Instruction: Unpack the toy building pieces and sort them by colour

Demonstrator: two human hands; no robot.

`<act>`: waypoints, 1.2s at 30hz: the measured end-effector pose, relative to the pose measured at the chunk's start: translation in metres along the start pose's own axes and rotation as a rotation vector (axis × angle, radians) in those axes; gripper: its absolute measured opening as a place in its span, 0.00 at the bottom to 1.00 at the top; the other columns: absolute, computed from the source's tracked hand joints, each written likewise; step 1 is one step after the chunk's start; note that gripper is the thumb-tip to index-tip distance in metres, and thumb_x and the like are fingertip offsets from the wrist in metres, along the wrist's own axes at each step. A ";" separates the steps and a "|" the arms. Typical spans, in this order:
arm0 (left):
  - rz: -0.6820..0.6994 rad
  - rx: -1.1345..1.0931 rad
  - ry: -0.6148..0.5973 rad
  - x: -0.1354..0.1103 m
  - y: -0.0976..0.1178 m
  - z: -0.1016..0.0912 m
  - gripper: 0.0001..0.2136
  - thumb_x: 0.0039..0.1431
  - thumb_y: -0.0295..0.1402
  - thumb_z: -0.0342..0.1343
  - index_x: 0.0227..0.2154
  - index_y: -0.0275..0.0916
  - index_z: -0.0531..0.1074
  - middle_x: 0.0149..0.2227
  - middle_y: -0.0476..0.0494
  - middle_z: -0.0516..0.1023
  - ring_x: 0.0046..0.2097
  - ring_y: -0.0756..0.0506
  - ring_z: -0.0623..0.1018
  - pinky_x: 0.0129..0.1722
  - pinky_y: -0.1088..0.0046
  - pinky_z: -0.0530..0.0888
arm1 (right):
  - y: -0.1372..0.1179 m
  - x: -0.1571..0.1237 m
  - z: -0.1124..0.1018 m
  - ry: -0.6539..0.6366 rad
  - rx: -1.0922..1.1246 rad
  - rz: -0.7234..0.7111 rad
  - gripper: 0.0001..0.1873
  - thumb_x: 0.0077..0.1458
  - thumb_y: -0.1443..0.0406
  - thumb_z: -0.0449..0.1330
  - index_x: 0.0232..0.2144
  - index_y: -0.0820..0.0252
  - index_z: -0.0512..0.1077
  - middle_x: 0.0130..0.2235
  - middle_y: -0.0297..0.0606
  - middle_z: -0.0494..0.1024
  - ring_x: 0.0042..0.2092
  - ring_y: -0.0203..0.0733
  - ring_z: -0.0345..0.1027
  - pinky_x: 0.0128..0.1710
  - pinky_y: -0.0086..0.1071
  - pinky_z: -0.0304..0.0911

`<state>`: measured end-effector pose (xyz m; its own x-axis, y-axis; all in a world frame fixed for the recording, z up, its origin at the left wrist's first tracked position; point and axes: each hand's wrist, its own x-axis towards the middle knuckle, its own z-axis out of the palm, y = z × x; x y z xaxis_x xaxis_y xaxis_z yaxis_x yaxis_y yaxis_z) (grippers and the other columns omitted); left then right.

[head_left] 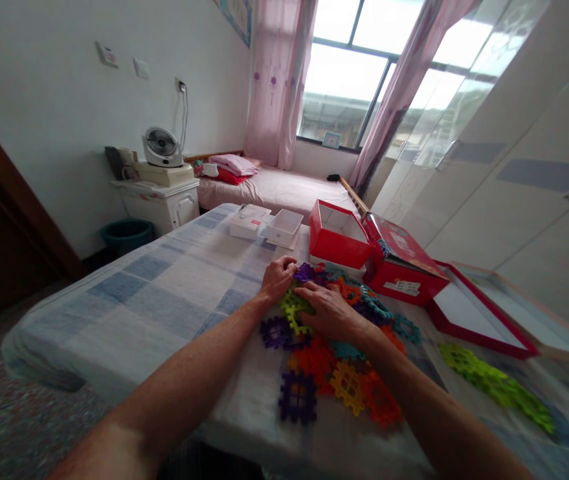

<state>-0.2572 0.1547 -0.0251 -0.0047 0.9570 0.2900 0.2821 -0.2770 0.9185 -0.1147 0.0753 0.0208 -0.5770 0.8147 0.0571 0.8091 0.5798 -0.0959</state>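
A heap of colourful square plastic interlocking tiles with notched edges lies on the table before me. My left hand (279, 275) is at the far left edge of the heap, its fingers curled beside a purple tile (305, 272); whatever they grip is hidden. Over the middle of the heap, my right hand (328, 308) reaches with fingers and thumb apart, above a lime-green tile (292, 308). Nearer to me lie a dark purple tile (298, 398), a yellow-orange tile (348, 385) and a red-orange tile (379, 398). To the right, several lime-green tiles form a joined strip (499, 383).
Behind the heap stand an open red box (339, 241) and a red printed carton (404, 280). A red-edged lid (474, 317) lies farther right. Two small white boxes, one closed (247, 223) and one open (284, 229), sit at the back of the checked tablecloth (174, 293).
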 end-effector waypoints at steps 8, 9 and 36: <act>-0.019 -0.038 0.089 0.004 -0.005 0.000 0.13 0.56 0.32 0.46 0.38 0.33 0.73 0.33 0.39 0.80 0.36 0.45 0.78 0.36 0.72 0.72 | 0.012 0.003 0.008 0.159 0.127 0.040 0.29 0.47 0.69 0.55 0.54 0.59 0.65 0.49 0.43 0.69 0.47 0.44 0.66 0.48 0.38 0.58; -0.019 -0.045 0.089 0.004 -0.006 0.001 0.14 0.56 0.32 0.46 0.38 0.33 0.73 0.33 0.39 0.79 0.36 0.45 0.78 0.36 0.72 0.72 | 0.014 0.004 0.008 0.184 0.163 0.050 0.29 0.46 0.69 0.55 0.53 0.59 0.66 0.48 0.43 0.70 0.46 0.43 0.66 0.48 0.37 0.58; -0.040 -0.191 -0.023 0.000 -0.007 -0.002 0.21 0.51 0.48 0.47 0.36 0.34 0.72 0.31 0.42 0.77 0.35 0.43 0.77 0.33 0.68 0.74 | 0.109 -0.153 -0.056 0.444 1.248 0.478 0.26 0.47 0.53 0.64 0.47 0.58 0.73 0.48 0.44 0.76 0.47 0.46 0.71 0.50 0.41 0.63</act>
<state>-0.2614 0.1566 -0.0306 0.0107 0.9687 0.2481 0.0952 -0.2479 0.9641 0.0682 0.0145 0.0575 -0.0062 0.9987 0.0511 0.1497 0.0514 -0.9874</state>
